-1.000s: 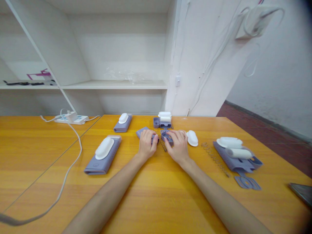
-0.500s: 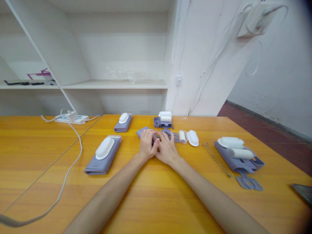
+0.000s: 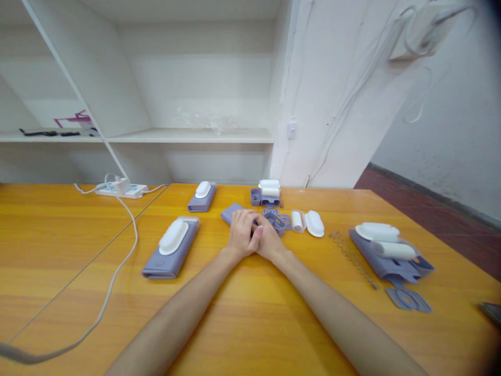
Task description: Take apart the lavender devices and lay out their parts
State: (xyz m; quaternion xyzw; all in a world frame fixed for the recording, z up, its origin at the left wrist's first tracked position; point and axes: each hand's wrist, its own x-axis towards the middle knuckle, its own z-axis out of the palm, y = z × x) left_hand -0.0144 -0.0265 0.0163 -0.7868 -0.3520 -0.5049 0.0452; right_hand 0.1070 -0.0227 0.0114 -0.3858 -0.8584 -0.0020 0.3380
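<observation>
My left hand (image 3: 243, 232) is closed, its fingers curled over a purple plastic case (image 3: 229, 213) whose far left corner sticks out beyond the knuckles. Pressed against it, my right hand (image 3: 270, 241) is closed too. Its fingertips are hidden behind the left fingers. Beside the right fingers shows a hollow purple part (image 3: 276, 222) with an oval rim; whether it joins the case cannot be seen. Behind it lie flat purple cut-out plates (image 3: 270, 212). A clear holder with a white roll (image 3: 297, 221) and a white oval cover (image 3: 314, 223) lie to the right.
Purple cases with white covers stand at left (image 3: 172, 248) and back left (image 3: 202, 197). More parts (image 3: 270, 192) sit at the back. At right are a coiled spring strip (image 3: 354, 261) and an opened case (image 3: 385, 253). A cable (image 3: 117, 271) crosses the left side near a power strip (image 3: 122, 189).
My hands have drawn closer together, the right fingers slipping behind the left ones. The hollow purple part now shows beside the right hand. The whole view has shifted slightly.
</observation>
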